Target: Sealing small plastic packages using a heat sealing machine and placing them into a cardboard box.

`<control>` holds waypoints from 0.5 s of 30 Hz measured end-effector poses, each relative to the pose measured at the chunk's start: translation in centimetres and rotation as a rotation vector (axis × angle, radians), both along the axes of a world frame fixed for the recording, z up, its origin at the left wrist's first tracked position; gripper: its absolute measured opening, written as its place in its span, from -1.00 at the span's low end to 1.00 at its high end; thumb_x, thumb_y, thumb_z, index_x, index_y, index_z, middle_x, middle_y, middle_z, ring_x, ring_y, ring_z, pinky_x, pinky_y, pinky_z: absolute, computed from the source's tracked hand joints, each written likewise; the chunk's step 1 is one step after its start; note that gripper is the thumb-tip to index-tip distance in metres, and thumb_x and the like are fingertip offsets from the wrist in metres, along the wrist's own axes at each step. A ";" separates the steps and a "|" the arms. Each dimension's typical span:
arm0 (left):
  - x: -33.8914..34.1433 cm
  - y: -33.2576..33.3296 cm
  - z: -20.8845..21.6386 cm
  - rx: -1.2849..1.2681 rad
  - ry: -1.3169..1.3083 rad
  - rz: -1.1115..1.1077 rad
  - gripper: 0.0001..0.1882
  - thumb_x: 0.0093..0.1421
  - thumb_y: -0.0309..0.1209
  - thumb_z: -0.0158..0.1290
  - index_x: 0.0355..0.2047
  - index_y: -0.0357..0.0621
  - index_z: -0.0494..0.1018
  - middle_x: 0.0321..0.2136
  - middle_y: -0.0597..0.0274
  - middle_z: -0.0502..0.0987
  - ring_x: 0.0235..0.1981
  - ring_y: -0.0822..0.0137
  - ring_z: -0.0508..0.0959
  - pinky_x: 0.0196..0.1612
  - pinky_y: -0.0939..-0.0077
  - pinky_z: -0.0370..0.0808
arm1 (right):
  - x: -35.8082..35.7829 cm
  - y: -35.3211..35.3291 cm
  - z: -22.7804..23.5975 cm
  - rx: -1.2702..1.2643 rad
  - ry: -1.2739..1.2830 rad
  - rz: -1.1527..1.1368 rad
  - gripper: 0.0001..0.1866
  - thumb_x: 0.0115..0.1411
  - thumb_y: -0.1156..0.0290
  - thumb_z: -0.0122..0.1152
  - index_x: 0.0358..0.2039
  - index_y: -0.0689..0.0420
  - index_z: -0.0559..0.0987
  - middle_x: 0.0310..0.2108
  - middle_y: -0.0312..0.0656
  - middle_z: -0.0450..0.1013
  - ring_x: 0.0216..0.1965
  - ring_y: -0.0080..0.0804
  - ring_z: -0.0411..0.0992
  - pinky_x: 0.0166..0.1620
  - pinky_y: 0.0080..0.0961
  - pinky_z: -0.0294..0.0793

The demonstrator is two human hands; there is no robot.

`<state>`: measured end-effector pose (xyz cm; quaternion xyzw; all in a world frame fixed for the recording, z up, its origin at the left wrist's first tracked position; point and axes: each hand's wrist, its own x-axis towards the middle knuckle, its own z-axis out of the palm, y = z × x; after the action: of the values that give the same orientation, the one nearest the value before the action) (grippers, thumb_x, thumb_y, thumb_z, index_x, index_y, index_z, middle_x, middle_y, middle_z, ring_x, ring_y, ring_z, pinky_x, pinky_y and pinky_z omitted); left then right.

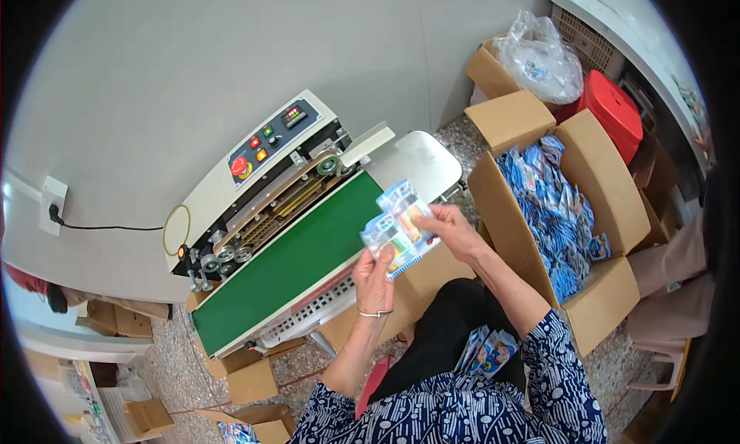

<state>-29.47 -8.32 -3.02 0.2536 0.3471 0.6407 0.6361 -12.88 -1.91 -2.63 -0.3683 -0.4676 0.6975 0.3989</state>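
The left pack (401,251) and the right pack (405,205) look light and thin, with shiny clear film that may slip or crinkle. They seem soft enough to bend, though the coloured bits inside could be a little stiffer, so a hard squeeze might crease them. The side edges look like good spots to hold, with a thumb on top and fingers flat under. Going across, the green belt (285,267) comes first, and both packs are held up by its right end, near its upper right corner (how high above it, I can't tell). Next, the left hand (374,278) pinches the left pack near its lower left edge, thumb on top, so that pack sits up and to the right of the hand. The right pack is just above the left one, partly over it. The right hand (455,232) grips the right pack by its lower right edge, so this pack lies to that hand's left. Below, more packs (489,351) rest on the lap. Far right, a big box (609,190) has a blue heap (547,205) between its left and right edges.
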 end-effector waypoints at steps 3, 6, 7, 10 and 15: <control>-1.3 0.6 -0.8 -0.064 -0.075 0.107 -0.69 0.17 -0.53 -0.01 -0.06 -0.24 0.34 -0.13 0.20 0.45 -0.12 0.39 0.46 -0.03 0.48 0.42 | -0.3 3.6 -0.1 0.042 -0.052 -0.145 -0.75 0.14 0.23 0.11 -0.30 0.13 0.55 -0.45 -0.42 0.48 -0.54 -0.77 0.30 -0.51 -0.76 0.22; -2.6 0.1 -0.6 -0.088 -0.092 0.150 -0.71 0.16 -0.54 -0.01 -0.07 -0.22 0.34 -0.15 0.21 0.46 -0.14 0.39 0.47 -0.04 0.48 0.42 | -1.8 7.3 1.0 0.023 -0.114 -0.148 -0.76 0.13 0.22 0.12 -0.34 0.14 0.55 -0.51 -0.41 0.45 -0.57 -0.76 0.29 -0.55 -0.76 0.20; -2.7 0.1 -0.8 -0.106 -0.102 0.147 -0.71 0.16 -0.55 -0.01 -0.08 -0.22 0.35 -0.15 0.22 0.46 -0.14 0.39 0.47 -0.04 0.49 0.42 | -2.1 8.9 0.0 0.042 -0.163 -0.147 -0.76 0.12 0.23 0.13 -0.37 0.14 0.54 -0.55 -0.40 0.43 -0.60 -0.75 0.29 -0.58 -0.76 0.19; -3.1 -0.5 -1.4 -0.122 -0.088 0.146 -0.71 0.15 -0.54 0.00 -0.08 -0.22 0.36 -0.18 0.25 0.47 -0.17 0.44 0.47 -0.06 0.53 0.42 | -3.5 11.0 -0.5 0.020 -0.239 -0.138 -0.78 0.11 0.28 0.14 -0.42 0.18 0.55 -0.61 -0.37 0.42 -0.67 -0.72 0.27 -0.66 -0.75 0.15; -3.7 -1.2 -1.6 -0.148 -0.064 0.143 -0.71 0.16 -0.52 0.01 -0.08 -0.22 0.37 -0.18 0.28 0.48 -0.18 0.48 0.47 -0.08 0.56 0.41 | -5.4 11.6 0.1 -0.017 -0.276 -0.140 -0.81 0.09 0.34 0.15 -0.46 0.23 0.55 -0.68 -0.32 0.40 -0.78 -0.69 0.24 -0.77 -0.73 0.09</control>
<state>-33.14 -9.50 -4.64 0.1601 0.3901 0.6649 0.6165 -18.31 9.66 -2.55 -0.4956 -0.4853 0.6147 0.3755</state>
